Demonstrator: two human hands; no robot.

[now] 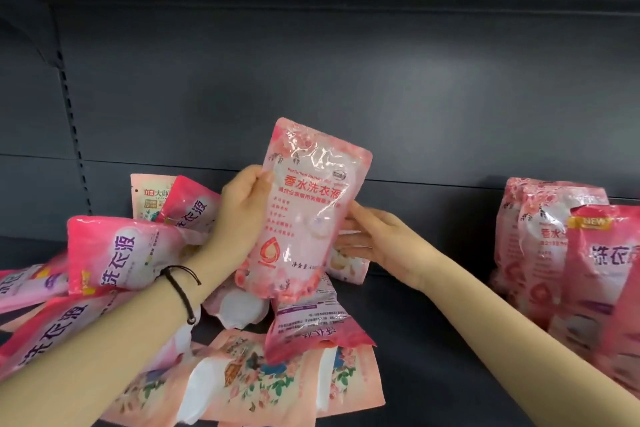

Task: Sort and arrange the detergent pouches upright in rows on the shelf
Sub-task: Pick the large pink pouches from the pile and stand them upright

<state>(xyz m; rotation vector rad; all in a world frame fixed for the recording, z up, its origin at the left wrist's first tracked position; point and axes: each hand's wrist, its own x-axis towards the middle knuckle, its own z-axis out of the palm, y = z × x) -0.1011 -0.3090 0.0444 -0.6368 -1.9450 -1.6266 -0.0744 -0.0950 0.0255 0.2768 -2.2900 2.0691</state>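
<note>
Shelf point(433, 340): one pouch point(304, 215) upright at centre, left hand point(242, 211) at its 9 o'clock, right hand point(381, 239) at 4 o'clock. Heap of pouches point(114, 253) lies at 7 o'clock; standing pouches point(554, 246) at 3 o'clock, well apart.

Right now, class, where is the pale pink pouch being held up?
In the head view the pale pink pouch is centre frame, gripped by the left hand, right hand touching its right edge, above the jumbled pile, left of the standing pouches.

left grip point(239, 215) holds pale pink pouch point(304, 211) upright; right grip point(384, 243) touches edge.
</note>
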